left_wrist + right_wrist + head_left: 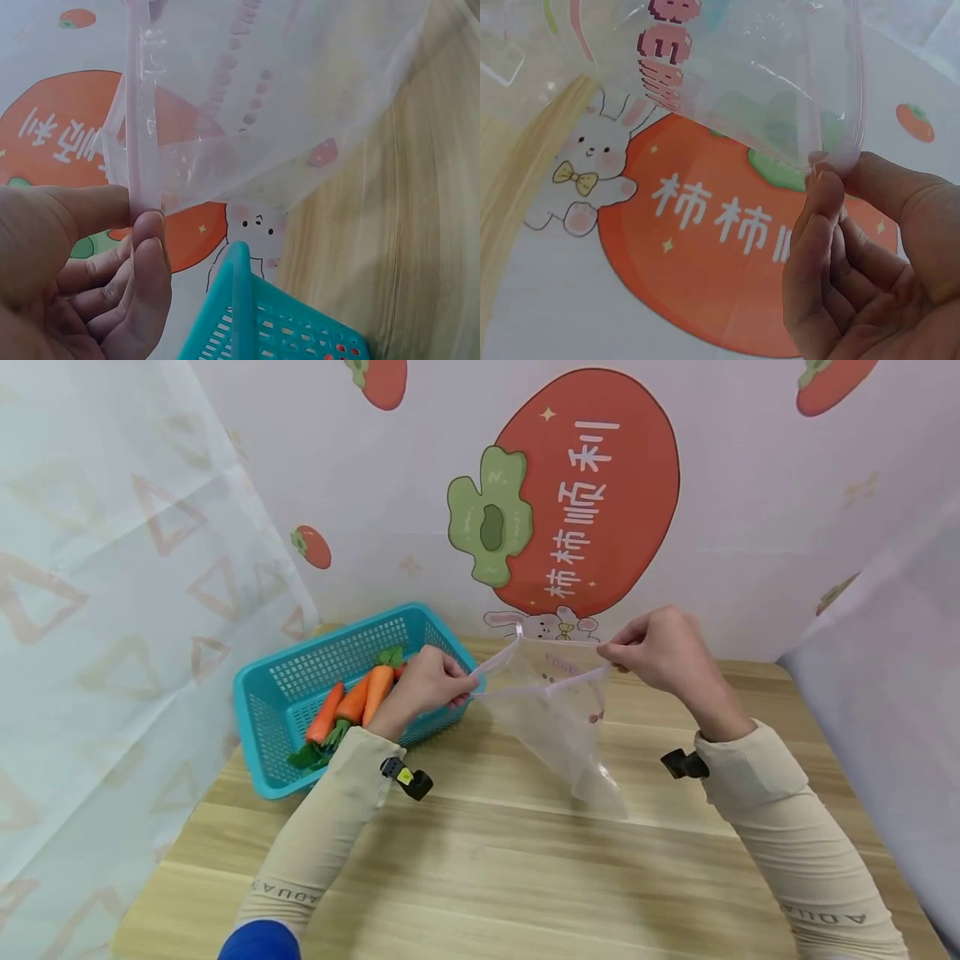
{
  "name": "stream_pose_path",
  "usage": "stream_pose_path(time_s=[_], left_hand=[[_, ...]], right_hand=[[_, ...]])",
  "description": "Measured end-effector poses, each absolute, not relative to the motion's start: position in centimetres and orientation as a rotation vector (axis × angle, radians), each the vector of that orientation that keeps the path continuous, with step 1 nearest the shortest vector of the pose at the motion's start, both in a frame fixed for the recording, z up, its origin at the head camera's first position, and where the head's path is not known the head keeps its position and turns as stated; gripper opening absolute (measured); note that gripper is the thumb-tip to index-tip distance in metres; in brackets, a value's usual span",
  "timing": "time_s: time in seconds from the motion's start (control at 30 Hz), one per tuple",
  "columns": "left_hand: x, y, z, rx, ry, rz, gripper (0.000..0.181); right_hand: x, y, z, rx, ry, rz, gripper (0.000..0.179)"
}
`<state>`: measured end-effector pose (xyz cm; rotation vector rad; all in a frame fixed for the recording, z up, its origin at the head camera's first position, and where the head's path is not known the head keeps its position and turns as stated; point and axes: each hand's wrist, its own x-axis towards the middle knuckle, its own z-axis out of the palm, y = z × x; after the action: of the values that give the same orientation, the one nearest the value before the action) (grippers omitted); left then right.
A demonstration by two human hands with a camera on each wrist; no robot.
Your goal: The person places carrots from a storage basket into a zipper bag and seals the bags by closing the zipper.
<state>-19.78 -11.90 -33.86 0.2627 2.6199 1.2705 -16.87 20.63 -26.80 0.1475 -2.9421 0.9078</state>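
Note:
A clear plastic zip bag (558, 727) with a pink rim hangs between my two hands, its mouth spread wide. My left hand (437, 680) pinches one end of the rim between thumb and fingers. At the opposite end, my right hand (660, 647) pinches the other corner. In the left wrist view the bag (247, 97) shows pink printing, and thumb and forefinger press on its zip edge. The right wrist view has pink letters on the bag (742, 82). Its lower corner hangs down close over the table. Nothing shows inside it.
A turquoise basket (258, 718) stands at the left of the wooden table (480, 877), partly behind my left hand. Several carrots (352, 697) with green tops lie in it. A printed cloth (405, 485) with persimmons and a rabbit covers the wall behind.

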Motion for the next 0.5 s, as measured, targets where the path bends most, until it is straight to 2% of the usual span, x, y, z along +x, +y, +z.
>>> stream_pose_path(time_s=[0.17, 0.5], left_hand=[[-19.9, -12.1, -34.3, 0.230, 2.472, 1.436, 0.027], [-19.7, -13.6, -34.3, 0.202, 2.466, 1.501, 0.035]], right_hand=[[-16.6, 19.3, -26.4, 0.225, -2.933, 0.939, 0.021], [-16.7, 18.2, -26.3, 0.231, -2.891, 0.962, 0.021]])
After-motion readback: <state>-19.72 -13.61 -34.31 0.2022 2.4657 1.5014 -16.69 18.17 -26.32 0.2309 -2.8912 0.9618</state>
